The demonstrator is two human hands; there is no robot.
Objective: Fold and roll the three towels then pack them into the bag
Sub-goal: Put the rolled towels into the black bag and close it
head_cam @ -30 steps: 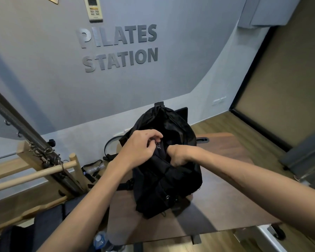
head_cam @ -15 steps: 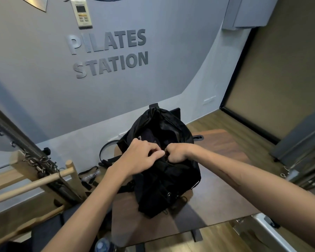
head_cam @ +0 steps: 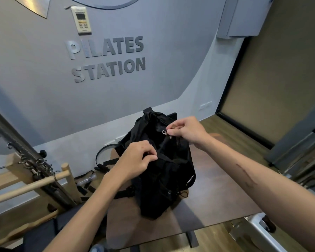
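Right hand (head_cam: 186, 130) moved from frame centre toward upper right, pinching zipper pull (head_cam: 164, 132); left hand (head_cam: 137, 158) gripped bag (head_cam: 164, 179) fabric. Bag stood at frame centre on table (head_cam: 216, 193). I saw no towels; judged packing done, zipping left.

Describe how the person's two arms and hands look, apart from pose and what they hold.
Both forearms are bare as far as the frame shows: no sleeves, gloves, watch or rings visible. The left hand shows a small dark spot on its back. The right hand is unadorned; a long streak-like mark runs along the right forearm.
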